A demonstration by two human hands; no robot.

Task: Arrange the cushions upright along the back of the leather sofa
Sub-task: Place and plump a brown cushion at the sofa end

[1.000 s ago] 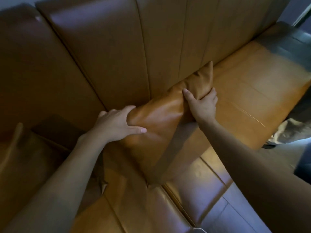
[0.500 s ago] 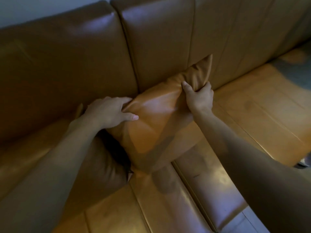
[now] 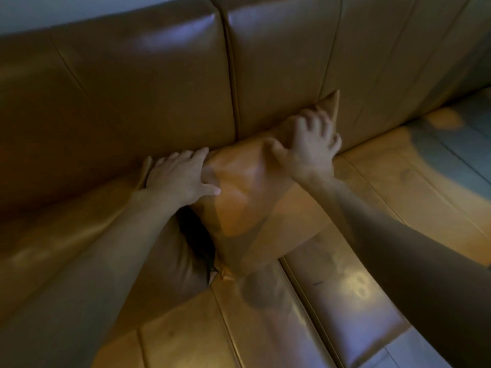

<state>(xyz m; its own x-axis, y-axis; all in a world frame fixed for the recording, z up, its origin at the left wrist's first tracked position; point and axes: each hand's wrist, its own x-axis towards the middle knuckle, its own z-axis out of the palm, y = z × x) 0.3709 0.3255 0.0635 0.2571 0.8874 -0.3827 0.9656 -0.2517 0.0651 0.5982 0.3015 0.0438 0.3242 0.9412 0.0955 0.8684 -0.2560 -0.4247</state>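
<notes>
A tan leather cushion (image 3: 244, 197) stands tilted against the sofa backrest (image 3: 159, 88), with its lower corner on the seat. My left hand (image 3: 178, 179) holds its upper left edge, fingers over the top and thumb on the front face. Blurred by motion, my right hand (image 3: 308, 144) lies on the upper right part with its fingers spread, just below the pointed corner. A second brown cushion (image 3: 170, 261) leans at the left, partly hidden under my left forearm.
The sofa seat (image 3: 398, 195) stretches away to the right of the cushion, lit orange with a bluish patch at the far right. A seam between seat cushions (image 3: 300, 288) runs toward the front edge. A pale wall shows at the top left.
My right hand has let go of the cushion's top right corner and now rests on it with spread fingers. The cushion stands closer against the backrest. My left hand keeps its hold.
</notes>
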